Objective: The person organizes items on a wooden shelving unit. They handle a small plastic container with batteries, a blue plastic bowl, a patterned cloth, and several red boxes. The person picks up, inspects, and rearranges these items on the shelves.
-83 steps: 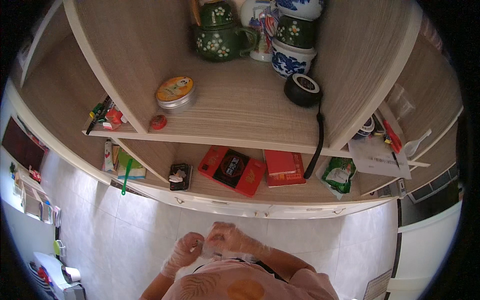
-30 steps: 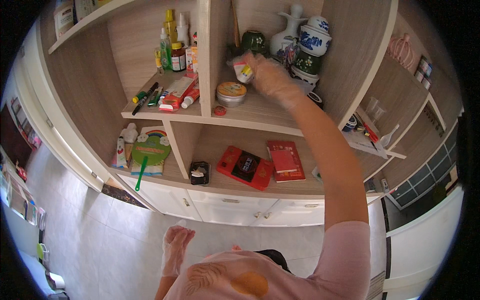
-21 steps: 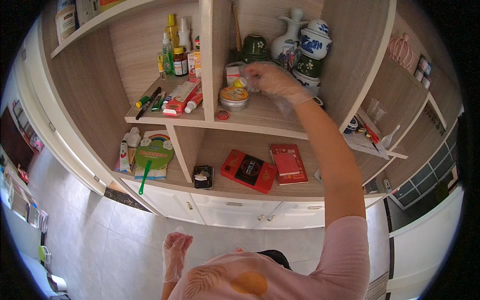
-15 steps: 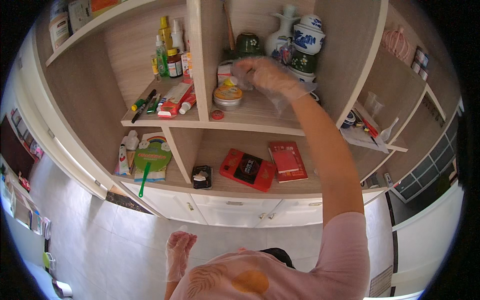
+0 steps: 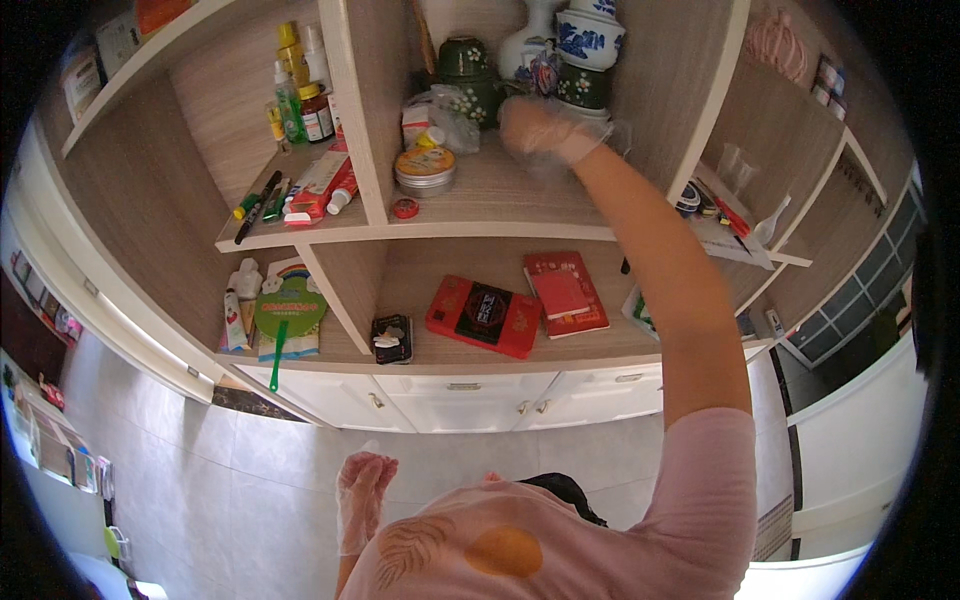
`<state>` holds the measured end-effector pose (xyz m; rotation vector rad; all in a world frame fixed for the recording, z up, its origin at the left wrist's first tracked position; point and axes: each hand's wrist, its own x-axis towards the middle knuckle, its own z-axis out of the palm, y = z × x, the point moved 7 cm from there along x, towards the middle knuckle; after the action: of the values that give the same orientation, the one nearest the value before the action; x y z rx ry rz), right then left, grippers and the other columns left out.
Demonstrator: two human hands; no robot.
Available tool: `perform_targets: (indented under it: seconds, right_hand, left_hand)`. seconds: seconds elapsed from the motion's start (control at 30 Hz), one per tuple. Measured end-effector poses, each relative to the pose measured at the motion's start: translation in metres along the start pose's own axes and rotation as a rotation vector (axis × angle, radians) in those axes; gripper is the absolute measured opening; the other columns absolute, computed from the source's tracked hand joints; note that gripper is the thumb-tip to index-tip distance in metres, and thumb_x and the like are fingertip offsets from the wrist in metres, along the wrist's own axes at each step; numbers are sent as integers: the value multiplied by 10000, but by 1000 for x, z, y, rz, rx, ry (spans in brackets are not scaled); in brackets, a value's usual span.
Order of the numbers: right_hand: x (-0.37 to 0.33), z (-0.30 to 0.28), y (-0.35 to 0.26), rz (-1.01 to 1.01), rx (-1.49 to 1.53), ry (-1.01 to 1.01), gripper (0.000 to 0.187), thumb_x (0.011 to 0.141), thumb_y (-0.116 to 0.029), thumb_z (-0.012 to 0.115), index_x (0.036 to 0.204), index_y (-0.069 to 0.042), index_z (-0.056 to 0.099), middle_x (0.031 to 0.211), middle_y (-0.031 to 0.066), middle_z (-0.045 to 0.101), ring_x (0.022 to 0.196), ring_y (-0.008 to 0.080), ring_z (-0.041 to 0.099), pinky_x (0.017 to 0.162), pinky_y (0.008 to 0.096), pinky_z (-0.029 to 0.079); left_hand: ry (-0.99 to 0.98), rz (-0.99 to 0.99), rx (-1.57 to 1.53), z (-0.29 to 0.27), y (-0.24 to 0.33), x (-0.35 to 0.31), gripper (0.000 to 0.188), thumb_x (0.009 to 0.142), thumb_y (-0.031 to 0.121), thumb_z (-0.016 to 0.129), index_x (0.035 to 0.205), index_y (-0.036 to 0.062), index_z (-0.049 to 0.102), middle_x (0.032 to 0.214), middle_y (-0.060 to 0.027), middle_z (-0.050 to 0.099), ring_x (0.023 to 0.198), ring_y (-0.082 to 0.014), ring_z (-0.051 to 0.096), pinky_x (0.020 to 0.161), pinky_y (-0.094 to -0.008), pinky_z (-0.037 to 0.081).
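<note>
My right hand (image 5: 535, 130), in a loose clear plastic glove, reaches into the upper middle compartment. It is in front of a dark green flowered pot (image 5: 583, 88) and a blue-and-white porcelain jar (image 5: 588, 42). Its fingers are blurred and partly hidden, so whether they hold anything does not show. To its left lie a crumpled clear plastic bag (image 5: 458, 122), a round tin with a yellow lid (image 5: 425, 168) and a small red cap (image 5: 405, 208). My left hand (image 5: 365, 487), also gloved, hangs low before the cabinet, fingers curled together, with nothing visible in them.
Another green flowered jar (image 5: 466, 75) and a white vase (image 5: 522, 45) stand at the back. Bottles (image 5: 316, 115) and red boxes (image 5: 318, 190) fill the left compartment. Below lie a red case (image 5: 483, 316), red booklets (image 5: 567, 295) and a green fan (image 5: 290, 308).
My right hand has moved right, away from the tin and small box, toward the porcelain. The clear plastic bag now shows beside the box. My left hand is nearly unmoved; the view has shifted slightly.
</note>
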<state>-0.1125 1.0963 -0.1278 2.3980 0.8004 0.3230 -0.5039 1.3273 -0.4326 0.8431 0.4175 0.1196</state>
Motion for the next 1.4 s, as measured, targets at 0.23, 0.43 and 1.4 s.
perform_targets:
  seconds: [0.23,0.43,1.4]
  right_hand:
    - [-8,4,-15,227,499,45,267,841,-111,463,935,62,644,1007,239,610,917,352,605,782,443,483]
    - [-1,35,-5,58,283,-17,289,876,-139,452,1020,33,634,995,233,622,933,311,605,804,420,476]
    - [-117,169,-193,26,816,-263,992,626,-448,773,1390,-37,294,1251,256,488,1195,376,454,964,404,407]
  left_hand:
    - [58,-1,38,-6,6,-10,47,859,23,575,906,28,569,873,-76,598,842,-189,603,845,-318,510]
    - [145,-25,78,-11,2,-12,40,862,20,556,900,26,568,872,-73,605,820,-185,598,860,-331,500]
    - [-477,-320,318,77,-90,48,138,867,140,625,961,55,569,928,-77,619,892,-199,611,855,-338,505]
